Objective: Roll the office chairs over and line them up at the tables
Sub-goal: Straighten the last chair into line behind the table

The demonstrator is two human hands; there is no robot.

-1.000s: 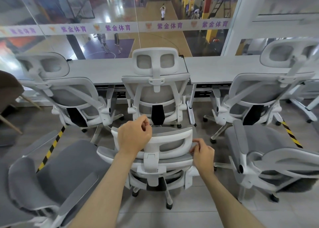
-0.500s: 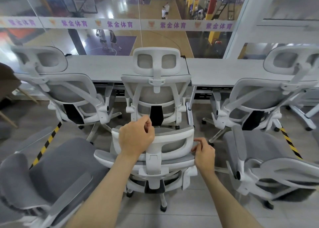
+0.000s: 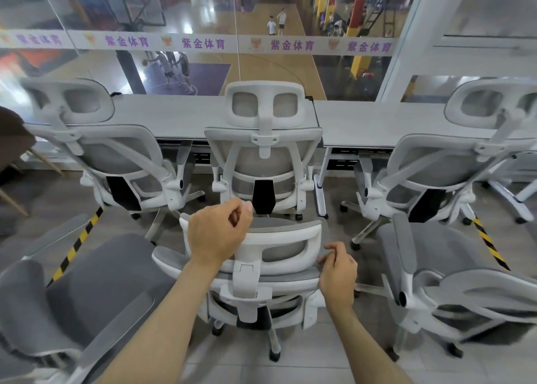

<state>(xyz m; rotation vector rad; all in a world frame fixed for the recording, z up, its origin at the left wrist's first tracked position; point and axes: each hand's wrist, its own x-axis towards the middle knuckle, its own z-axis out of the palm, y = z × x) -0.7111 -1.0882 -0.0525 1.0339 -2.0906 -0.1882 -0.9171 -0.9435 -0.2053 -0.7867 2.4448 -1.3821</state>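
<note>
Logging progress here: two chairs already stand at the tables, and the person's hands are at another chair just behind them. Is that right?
Not two: the head view shows three chairs at the tables, the left chair, the middle chair and the right chair. The rest holds: the left hand and the right hand are at the rear chair just behind them.

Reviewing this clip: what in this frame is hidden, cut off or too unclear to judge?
- Head view: whether the left hand truly grips the near chair's headrest; the hand's back hides the contact.
- Head view: whether the right hand pinches that headrest's edge; its curled fingers cover the contact.
- Head view: the near chair's seat, hidden under its own backrest.
- Head view: the lower-left chair, cut by the frame edges.
</note>
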